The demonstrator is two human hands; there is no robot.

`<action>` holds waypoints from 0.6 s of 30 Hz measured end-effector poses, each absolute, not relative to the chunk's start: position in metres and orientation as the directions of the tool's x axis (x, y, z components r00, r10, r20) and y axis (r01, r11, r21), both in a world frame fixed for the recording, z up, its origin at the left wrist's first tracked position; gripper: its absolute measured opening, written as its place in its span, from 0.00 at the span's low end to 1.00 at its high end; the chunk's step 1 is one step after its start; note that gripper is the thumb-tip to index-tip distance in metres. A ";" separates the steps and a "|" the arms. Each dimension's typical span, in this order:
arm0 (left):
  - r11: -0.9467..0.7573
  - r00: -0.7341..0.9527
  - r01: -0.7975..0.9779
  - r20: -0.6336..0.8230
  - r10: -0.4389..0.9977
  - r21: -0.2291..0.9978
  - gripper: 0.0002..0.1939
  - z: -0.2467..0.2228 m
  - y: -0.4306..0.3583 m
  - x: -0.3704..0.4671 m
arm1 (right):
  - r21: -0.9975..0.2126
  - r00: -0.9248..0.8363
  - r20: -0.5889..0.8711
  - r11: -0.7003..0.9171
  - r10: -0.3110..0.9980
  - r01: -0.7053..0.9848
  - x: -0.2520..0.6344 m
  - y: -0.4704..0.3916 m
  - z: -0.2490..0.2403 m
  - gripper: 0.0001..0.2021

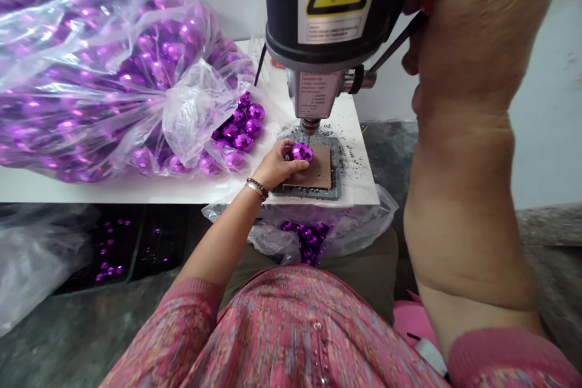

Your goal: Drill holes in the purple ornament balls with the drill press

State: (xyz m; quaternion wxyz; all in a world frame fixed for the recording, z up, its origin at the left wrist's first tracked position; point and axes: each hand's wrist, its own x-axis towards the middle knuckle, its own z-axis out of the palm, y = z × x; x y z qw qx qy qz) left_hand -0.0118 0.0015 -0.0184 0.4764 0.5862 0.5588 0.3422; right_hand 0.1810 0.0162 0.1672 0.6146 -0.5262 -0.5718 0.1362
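A shiny purple faceted ball (302, 153) is held between the thumb and fingers of my left hand (278, 163), above a brown board (318, 173) on the grey base plate (337, 163) of a drill press (313, 94). The thin drill bit stands right at the ball's top; whether it has entered the ball cannot be made out. Raised at the upper right, my right hand (422, 18) has its fingers wrapped round the press's dark lever (395, 45). Dark shavings lie around the base plate.
A big clear bag (113, 73) of purple balls covers the left of the white table (136, 193). Loose balls (243, 127) lie by its mouth. Below the table's front edge, an open plastic bag (364, 230) holds more balls. Dark trays (136, 242) sit lower left.
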 end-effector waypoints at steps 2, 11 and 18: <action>-0.023 0.148 0.426 -0.045 0.988 0.904 0.27 -0.016 -0.002 -0.009 | -0.804 0.305 0.557 0.411 0.772 0.429 0.181 0.015 0.167 0.17; -0.138 0.203 0.646 0.006 0.979 0.751 0.31 -0.013 -0.014 0.001 | -0.734 0.271 0.669 0.558 0.692 0.388 0.181 0.013 0.150 0.12; -0.121 0.185 0.633 0.002 0.983 0.765 0.33 -0.015 -0.014 0.001 | -0.643 0.286 0.758 0.594 0.587 0.484 0.175 -0.023 0.123 0.11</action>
